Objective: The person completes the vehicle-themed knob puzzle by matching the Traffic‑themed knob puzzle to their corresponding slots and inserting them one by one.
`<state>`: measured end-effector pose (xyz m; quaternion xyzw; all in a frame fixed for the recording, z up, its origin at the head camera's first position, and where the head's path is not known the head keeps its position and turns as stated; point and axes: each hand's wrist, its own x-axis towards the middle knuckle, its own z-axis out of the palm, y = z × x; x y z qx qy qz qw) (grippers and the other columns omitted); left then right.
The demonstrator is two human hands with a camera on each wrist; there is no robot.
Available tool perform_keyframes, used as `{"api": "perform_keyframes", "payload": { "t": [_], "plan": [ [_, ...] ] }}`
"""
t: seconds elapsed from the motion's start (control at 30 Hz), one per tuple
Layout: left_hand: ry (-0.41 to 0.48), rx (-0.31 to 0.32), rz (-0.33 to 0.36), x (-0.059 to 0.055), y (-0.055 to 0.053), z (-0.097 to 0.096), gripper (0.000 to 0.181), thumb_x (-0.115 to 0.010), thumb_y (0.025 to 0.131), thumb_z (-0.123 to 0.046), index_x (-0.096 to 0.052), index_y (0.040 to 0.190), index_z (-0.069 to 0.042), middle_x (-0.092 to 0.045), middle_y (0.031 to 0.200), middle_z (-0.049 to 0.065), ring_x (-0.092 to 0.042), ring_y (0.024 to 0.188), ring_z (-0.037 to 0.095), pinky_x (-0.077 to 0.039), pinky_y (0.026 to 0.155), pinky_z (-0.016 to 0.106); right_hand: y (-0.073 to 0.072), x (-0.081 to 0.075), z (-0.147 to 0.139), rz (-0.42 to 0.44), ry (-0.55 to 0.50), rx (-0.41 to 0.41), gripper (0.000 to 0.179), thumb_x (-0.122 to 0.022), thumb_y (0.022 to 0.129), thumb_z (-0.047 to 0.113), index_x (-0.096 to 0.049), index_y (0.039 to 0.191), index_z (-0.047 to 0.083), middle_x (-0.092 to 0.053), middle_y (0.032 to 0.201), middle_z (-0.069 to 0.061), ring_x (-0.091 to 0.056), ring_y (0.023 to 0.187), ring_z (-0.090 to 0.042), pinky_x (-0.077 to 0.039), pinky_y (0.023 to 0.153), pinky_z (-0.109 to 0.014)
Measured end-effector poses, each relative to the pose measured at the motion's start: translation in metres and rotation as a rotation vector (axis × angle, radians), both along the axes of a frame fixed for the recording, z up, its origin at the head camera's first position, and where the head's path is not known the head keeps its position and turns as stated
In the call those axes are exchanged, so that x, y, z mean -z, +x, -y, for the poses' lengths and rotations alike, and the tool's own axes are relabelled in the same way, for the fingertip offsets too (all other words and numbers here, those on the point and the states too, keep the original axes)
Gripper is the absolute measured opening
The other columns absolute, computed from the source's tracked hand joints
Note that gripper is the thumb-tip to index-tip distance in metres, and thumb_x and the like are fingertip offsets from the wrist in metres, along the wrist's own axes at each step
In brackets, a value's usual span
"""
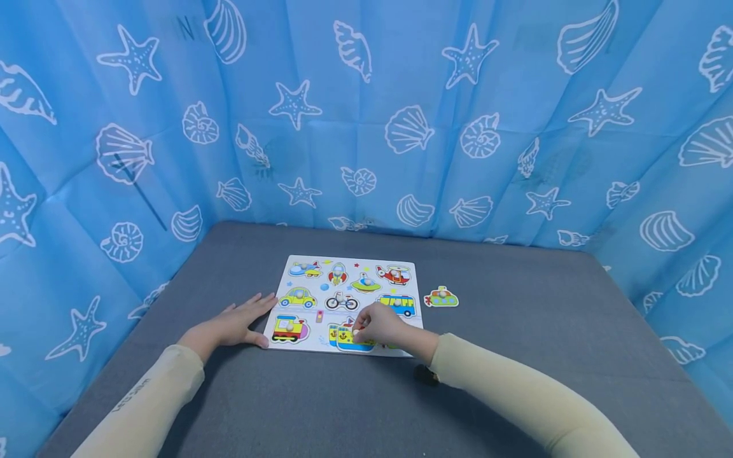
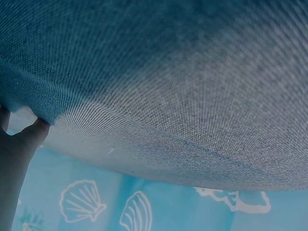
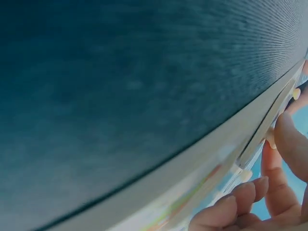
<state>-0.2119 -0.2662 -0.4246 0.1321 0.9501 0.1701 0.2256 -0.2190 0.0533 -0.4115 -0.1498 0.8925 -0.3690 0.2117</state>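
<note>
A white puzzle board (image 1: 326,261) with vehicle pictures lies on the grey table. My right hand (image 1: 382,323) pinches the small knob of a ship puzzle piece (image 1: 348,342) over the board's lower part; the piece sits askew over its matching picture. In the right wrist view, thumb and finger of the right hand (image 3: 284,163) meet on the wooden knob (image 3: 270,137). At the board's left edge, my left hand (image 1: 240,321) rests with fingers spread, touching the edge. Only part of the left hand (image 2: 21,149) shows in the left wrist view.
A submarine piece (image 1: 441,297) lies on the table right of the board. Train (image 1: 289,328), car (image 1: 297,298), bicycle (image 1: 342,301) and bus (image 1: 397,305) pieces are on the board. A small dark object (image 1: 425,375) lies by the right sleeve. Blue curtains (image 1: 366,165) stand behind the table.
</note>
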Motion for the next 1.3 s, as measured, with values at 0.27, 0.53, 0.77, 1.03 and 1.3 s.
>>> {"api": "perform_keyframes", "payload": {
  "t": [0.27,0.53,0.77,1.03,1.3],
  "plan": [
    [0.014,0.023,-0.032,-0.004,0.0,0.002,0.107,-0.073,0.076,-0.056,-0.021,0.154,-0.004,-0.018,0.158,0.022,-0.01,0.144,0.044,-0.007,0.106,0.071,-0.002,-0.005,0.018,-0.045,0.071,0.001,0.013,-0.08,0.08,0.011,-0.068,0.077,0.01,-0.056,0.075,0.0,-0.05,0.064,-0.015,-0.039,0.043,-0.026],
    [0.01,0.021,-0.033,-0.005,0.001,0.002,0.107,-0.073,0.076,-0.055,-0.022,0.154,-0.004,-0.019,0.158,0.022,-0.01,0.144,0.045,-0.007,0.106,0.071,-0.006,-0.003,0.024,-0.097,0.109,-0.015,0.017,-0.081,0.079,0.011,-0.066,0.072,0.011,-0.059,0.072,0.002,-0.051,0.066,-0.014,-0.039,0.058,-0.027],
    [0.026,0.017,-0.029,-0.003,0.003,0.001,0.107,-0.072,0.076,-0.057,-0.021,0.154,-0.005,-0.018,0.159,0.021,-0.008,0.145,0.044,-0.005,0.107,0.07,-0.012,-0.003,0.01,-0.013,0.026,0.039,0.012,-0.081,0.08,0.015,-0.074,0.09,0.012,-0.056,0.089,-0.001,-0.049,0.079,-0.017,-0.038,0.062,-0.028],
    [0.028,0.003,-0.016,-0.003,0.003,0.001,0.11,-0.072,0.075,-0.059,-0.02,0.155,-0.005,-0.016,0.159,0.02,-0.007,0.145,0.043,-0.004,0.108,0.069,-0.02,-0.014,-0.033,-0.024,-0.091,0.215,0.017,-0.078,0.082,0.009,-0.074,0.097,0.003,-0.05,0.078,-0.006,-0.04,0.071,-0.018,-0.032,0.059,-0.028],
    [0.034,0.014,-0.007,-0.003,0.003,0.0,0.108,-0.072,0.076,-0.057,-0.02,0.155,-0.005,-0.017,0.159,0.02,-0.008,0.145,0.043,-0.006,0.108,0.069,-0.034,-0.013,-0.092,-0.043,-0.057,0.373,0.025,-0.073,0.087,0.01,-0.069,0.109,-0.001,-0.055,0.107,-0.019,-0.048,0.094,-0.029,-0.043,0.072,-0.037]
  ]
}}
